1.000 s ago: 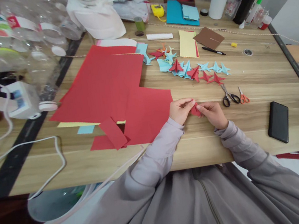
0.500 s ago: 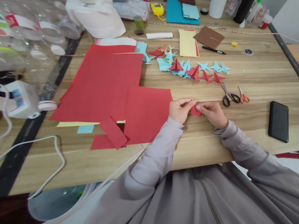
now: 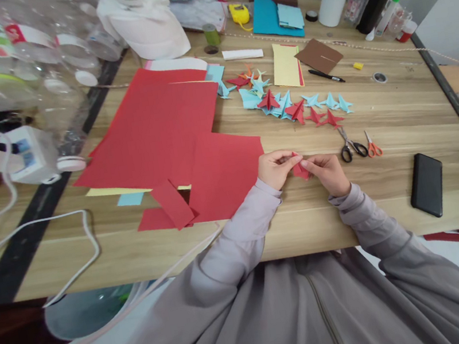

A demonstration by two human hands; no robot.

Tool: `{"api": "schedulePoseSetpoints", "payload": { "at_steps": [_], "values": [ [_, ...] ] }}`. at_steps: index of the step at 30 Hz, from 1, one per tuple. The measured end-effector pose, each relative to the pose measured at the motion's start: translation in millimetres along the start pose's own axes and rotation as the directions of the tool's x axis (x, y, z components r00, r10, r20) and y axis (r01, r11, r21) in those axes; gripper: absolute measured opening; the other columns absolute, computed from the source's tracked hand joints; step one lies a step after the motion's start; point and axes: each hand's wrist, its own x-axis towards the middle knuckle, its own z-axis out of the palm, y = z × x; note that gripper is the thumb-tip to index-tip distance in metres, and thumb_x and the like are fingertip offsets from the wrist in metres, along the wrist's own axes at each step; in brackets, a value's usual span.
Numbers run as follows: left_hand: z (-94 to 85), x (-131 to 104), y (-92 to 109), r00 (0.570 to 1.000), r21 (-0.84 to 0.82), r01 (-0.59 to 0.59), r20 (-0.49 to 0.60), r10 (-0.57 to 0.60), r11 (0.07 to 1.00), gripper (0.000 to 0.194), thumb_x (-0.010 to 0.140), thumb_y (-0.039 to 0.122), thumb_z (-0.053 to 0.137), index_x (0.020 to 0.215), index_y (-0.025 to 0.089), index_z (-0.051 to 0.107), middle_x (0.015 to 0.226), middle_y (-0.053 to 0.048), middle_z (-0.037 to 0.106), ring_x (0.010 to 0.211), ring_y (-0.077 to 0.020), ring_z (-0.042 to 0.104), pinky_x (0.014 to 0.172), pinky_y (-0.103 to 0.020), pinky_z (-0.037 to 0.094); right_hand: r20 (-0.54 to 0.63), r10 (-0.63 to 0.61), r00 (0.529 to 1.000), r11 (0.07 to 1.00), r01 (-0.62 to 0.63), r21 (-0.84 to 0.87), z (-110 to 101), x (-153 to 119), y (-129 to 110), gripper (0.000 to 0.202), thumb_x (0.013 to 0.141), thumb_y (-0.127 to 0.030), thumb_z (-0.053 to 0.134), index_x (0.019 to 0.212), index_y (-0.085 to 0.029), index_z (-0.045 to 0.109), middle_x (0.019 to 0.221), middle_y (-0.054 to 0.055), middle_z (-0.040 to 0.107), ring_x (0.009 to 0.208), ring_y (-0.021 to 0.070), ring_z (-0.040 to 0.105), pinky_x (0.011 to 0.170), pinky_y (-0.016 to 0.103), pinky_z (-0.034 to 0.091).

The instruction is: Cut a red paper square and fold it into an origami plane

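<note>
A small folded piece of red paper (image 3: 300, 171) is pinched between my two hands, above the table near its front. My left hand (image 3: 275, 169) grips its upper left side with thumb and fingers. On the right side, my right hand (image 3: 326, 172) pinches it the same way. The fingers hide part of the folds. Beside my left hand lies a large red paper sheet (image 3: 226, 178). Black-handled scissors (image 3: 352, 148) and small orange scissors (image 3: 373, 146) rest to the right of my right hand. Beyond the hands are several folded red and blue paper cranes (image 3: 296, 110).
A stack of red sheets (image 3: 153, 131) and red strips (image 3: 172, 204) lie on the left. A black phone-like slab (image 3: 427, 185) is at right. Plastic bottles (image 3: 47, 67) crowd the far left, near a white cable (image 3: 88, 229). Yellow paper (image 3: 286, 65) and a pen (image 3: 326, 76) lie farther back.
Both hands stay in nearly the same place, still pinching the red paper. The paper's visible outline has shifted slightly between the fingers. The whole view has moved a little.
</note>
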Motion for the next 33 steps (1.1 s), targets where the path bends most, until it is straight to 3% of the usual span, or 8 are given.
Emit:
{"api": "schedulePoseSetpoints", "payload": {
  "at_steps": [4, 9, 16, 23, 33],
  "values": [
    [-0.6, -1.2, 3.4, 1.000, 0.025, -0.011, -0.004, 0.011, 1.000, 0.022, 0.056, 0.035, 0.081, 0.063, 0.015, 0.073, 0.060, -0.004, 0.069, 0.054, -0.0135, 0.060, 0.054, -0.027, 0.049, -0.005, -0.007, 1.000, 1.000, 0.007, 0.019, 0.3, -0.4, -1.4, 0.036, 0.067, -0.051, 0.073, 0.060, -0.017, 0.067, 0.051, 0.000, 0.063, 0.046, 0.0096, 0.053, 0.049, 0.024, 0.046],
    [-4.9, 0.8, 2.4, 0.997, -0.012, 0.026, 0.080, -0.025, 1.000, 0.026, 0.055, 0.034, 0.082, 0.069, 0.014, 0.073, 0.063, -0.004, 0.070, 0.056, -0.0136, 0.061, 0.059, -0.029, 0.051, -0.032, -0.007, 0.999, 0.999, 0.008, 0.035, 0.5, 0.0, -2.0, 0.036, 0.066, -0.050, 0.074, 0.059, -0.016, 0.067, 0.049, 0.000, 0.063, 0.044, 0.0092, 0.052, 0.047, 0.024, 0.045],
    [-7.0, 2.4, -1.5, 0.983, -0.123, 0.089, 0.172, -0.067, 0.988, 0.040, 0.043, 0.024, 0.086, 0.079, 0.014, 0.071, 0.078, -0.007, 0.074, 0.071, -0.0182, 0.068, 0.071, -0.033, 0.055, -0.069, -0.007, 0.998, 1.000, 0.008, 0.016, -0.5, 0.5, -3.6, 0.038, 0.065, -0.052, 0.074, 0.056, -0.017, 0.065, 0.048, 0.000, 0.062, 0.043, 0.0098, 0.052, 0.047, 0.024, 0.045],
    [-4.0, 1.2, -5.0, 0.989, -0.137, 0.084, 0.131, -0.065, 0.987, 0.037, 0.045, 0.020, 0.084, 0.079, 0.013, 0.070, 0.074, -0.006, 0.073, 0.069, -0.0163, 0.067, 0.072, -0.034, 0.056, -0.079, -0.011, 0.997, 1.000, 0.012, 0.007, -1.7, 1.3, -3.4, 0.038, 0.064, -0.053, 0.074, 0.055, -0.018, 0.064, 0.048, 0.000, 0.061, 0.044, 0.0102, 0.052, 0.047, 0.025, 0.045],
    [-3.8, 0.4, -0.1, 0.996, -0.046, 0.047, 0.084, -0.043, 0.998, 0.035, 0.046, 0.028, 0.086, 0.074, 0.014, 0.072, 0.067, -0.005, 0.072, 0.061, -0.0165, 0.065, 0.064, -0.033, 0.055, -0.072, 0.009, 0.997, 0.999, -0.006, 0.042, -3.9, 3.2, 1.6, 0.037, 0.060, -0.051, 0.077, 0.057, -0.017, 0.065, 0.049, 0.000, 0.062, 0.044, 0.0093, 0.051, 0.048, 0.024, 0.043]
  ]
}}
